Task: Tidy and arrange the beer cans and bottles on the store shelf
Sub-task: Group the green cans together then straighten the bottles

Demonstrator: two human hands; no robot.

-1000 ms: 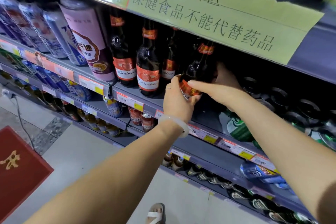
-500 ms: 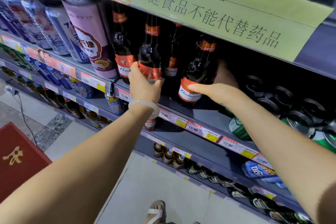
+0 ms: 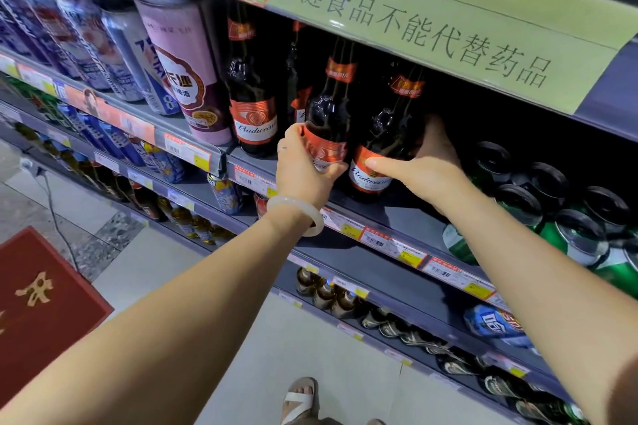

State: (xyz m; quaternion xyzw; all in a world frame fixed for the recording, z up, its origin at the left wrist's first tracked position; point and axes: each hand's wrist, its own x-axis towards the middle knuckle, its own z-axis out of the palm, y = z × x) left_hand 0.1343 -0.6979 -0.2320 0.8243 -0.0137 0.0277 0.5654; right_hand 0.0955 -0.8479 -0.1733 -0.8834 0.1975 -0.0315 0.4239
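Two dark Budweiser bottles mid-frame (red labels), left hand gripping one, right hand wrapped around the other

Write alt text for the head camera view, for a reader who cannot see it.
Two bare hands grip neighbouring dark Budweiser bottles on a store shelf: the left hand wraps the middle bottle, and the right hand holds the right bottle. A pink can stands left; green cans lie right.

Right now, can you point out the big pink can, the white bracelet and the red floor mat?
Pink can [image 3: 186,79], head view: middle of its side.
White bracelet [image 3: 312,217], head view: band at the wrist.
Red floor mat [image 3: 34,304], head view: its centre.
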